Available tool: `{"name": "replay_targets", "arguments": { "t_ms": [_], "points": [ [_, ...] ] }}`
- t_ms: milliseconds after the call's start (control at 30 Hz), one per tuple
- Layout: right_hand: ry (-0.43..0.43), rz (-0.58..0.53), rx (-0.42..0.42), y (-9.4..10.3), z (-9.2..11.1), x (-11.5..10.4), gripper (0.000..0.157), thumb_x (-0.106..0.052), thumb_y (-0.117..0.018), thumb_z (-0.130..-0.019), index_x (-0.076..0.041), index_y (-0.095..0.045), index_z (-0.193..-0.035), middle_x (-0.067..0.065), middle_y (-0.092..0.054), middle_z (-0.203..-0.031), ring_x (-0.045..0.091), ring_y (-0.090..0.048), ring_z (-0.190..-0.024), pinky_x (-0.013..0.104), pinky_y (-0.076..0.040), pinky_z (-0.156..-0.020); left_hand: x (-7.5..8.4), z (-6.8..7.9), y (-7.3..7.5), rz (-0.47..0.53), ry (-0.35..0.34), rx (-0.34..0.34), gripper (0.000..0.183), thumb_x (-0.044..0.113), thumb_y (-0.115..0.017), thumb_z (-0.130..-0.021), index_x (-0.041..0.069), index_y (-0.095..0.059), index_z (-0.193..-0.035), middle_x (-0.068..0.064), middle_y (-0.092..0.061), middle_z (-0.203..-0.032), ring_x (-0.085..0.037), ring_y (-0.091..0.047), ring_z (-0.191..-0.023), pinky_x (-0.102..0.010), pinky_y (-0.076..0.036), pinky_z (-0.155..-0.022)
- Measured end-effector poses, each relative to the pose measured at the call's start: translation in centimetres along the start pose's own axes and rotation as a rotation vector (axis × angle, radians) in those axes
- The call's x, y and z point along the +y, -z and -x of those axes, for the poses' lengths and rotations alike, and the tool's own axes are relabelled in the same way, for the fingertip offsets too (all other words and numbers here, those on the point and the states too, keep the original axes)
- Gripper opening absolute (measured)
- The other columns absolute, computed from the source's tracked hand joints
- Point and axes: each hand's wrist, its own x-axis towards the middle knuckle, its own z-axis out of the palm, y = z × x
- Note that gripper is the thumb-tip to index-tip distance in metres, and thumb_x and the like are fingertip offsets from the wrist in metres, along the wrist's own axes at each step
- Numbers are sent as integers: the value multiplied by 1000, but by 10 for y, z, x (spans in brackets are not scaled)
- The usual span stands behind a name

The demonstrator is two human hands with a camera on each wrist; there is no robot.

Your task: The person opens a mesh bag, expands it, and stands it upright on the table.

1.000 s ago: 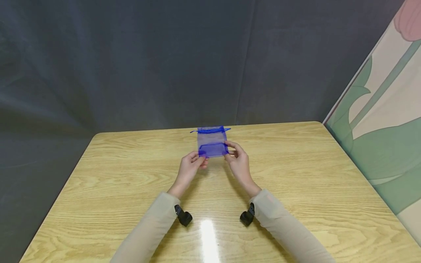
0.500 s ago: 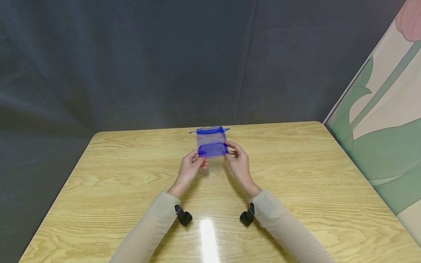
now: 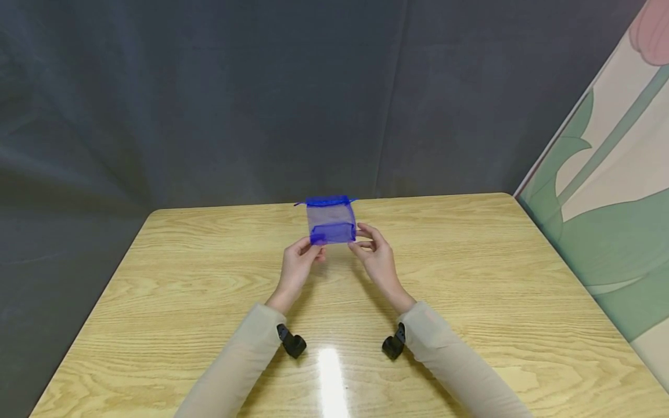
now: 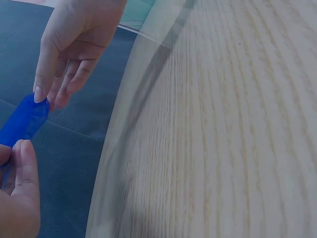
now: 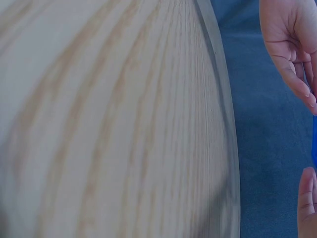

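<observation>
A sheer blue drawstring pouch (image 3: pixel 331 216) is held up near the table's far edge, its cord end at the top and a darker blue band across its lower part. My left hand (image 3: pixel 296 264) pinches the lower left corner between thumb and fingers. At the lower right corner is my right hand (image 3: pixel 377 258), its thumb tip on the pouch in the left wrist view and its index finger beside the right edge. In the right wrist view only a sliver of the pouch (image 5: pixel 314 141) shows between the two hands.
The wood-grain table (image 3: pixel 470 278) spreads below both hands, with a bright reflection near the front. A dark curtain (image 3: pixel 261 104) hangs behind it, and a flower-patterned cloth (image 3: pixel 617 191) stands on the right. Small black cameras (image 3: pixel 294 345) sit on both wrists.
The pouch has shifted slightly left and up and tilted a little. My left hand moved with it; my right index finger now lies beside the edge instead of over it.
</observation>
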Motion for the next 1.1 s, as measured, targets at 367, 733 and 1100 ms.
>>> {"name": "replay_targets", "arguments": {
  "t_ms": [367,733,1100],
  "points": [
    [-75,72,-55,0,0,2,31,-7,-65,-89,5,-58,-117,23,-64,-108,9,-61,-81,12,-51,-71,2,0,0,28,-10,19,23,-3,-53,-93,-17,-59,-110,4,-65,-78,-5,-65,-74,-16,-58,-68],
    [-144,52,-219,-1,1,-3,29,-13,-61,-93,5,-64,-116,22,-68,-111,6,-64,-82,43,-58,-84,2,1,-1,3,-8,12,25,1,-54,-93,-13,-61,-113,0,-65,-84,-7,-64,-80,-19,-58,-70],
    [-391,-381,-241,-1,-2,-3,21,-15,-53,-98,1,-58,-109,-9,-66,-82,4,-64,-79,17,-56,-76,0,1,-3,-37,-18,-21,25,-2,-54,-92,-12,-61,-114,-24,-65,-97,-12,-64,-81,-25,-59,-72]
  ]
}}
